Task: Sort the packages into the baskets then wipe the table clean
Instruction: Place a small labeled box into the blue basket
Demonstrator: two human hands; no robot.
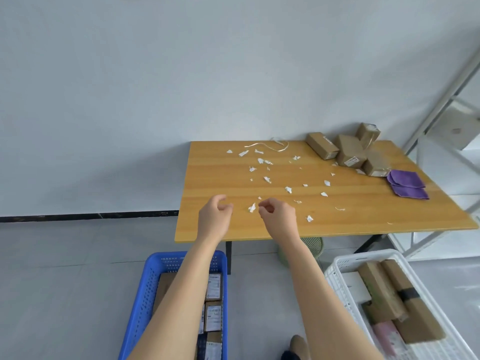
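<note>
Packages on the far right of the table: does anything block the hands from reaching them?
Nothing solid. Only paper scraps lie on the table between the left hand, right hand and the packages; the purple cloth sits beside them.

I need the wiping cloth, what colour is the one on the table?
Purple; the folded cloth lies at the table's right side, clearest in the head view.

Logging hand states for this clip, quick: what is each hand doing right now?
Left hand: loosely curled, holding nothing visible.
Right hand: thumb and forefinger pinched; whether they hold anything cannot be told.
</note>
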